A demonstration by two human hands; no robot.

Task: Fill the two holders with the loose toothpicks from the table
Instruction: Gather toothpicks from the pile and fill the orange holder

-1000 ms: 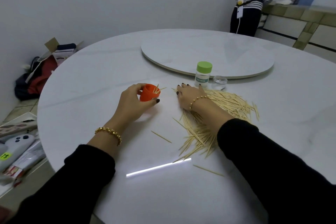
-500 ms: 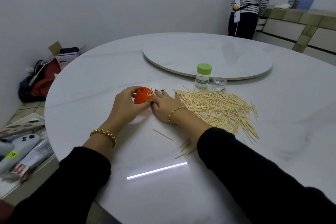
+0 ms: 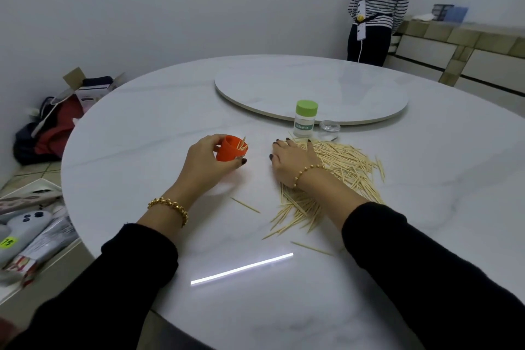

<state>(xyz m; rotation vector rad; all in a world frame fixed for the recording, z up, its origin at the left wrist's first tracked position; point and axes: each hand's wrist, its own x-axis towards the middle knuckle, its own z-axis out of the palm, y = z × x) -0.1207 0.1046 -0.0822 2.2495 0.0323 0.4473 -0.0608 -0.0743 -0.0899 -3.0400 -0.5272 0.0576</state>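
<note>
Moves right hand (image 3: 292, 159) off the orange cup (image 3: 230, 149), back onto the toothpick pile (image 3: 349, 167) on the table (image 3: 142, 128), fingers flat, holding nothing. Still grips the tilted cup in left hand (image 3: 207, 165), few sticks inside. Makes two holders counting the green-capped jar (image 3: 305, 119) behind the pile.

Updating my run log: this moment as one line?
left hand: holds orange holder | right hand: rests on toothpick pile | green-lid holder: capped

Orange holder (image 3: 227, 150), green-capped holder (image 3: 306, 119) — pale toothpicks (image 3: 349, 162), marbled white table (image 3: 159, 128).
</note>
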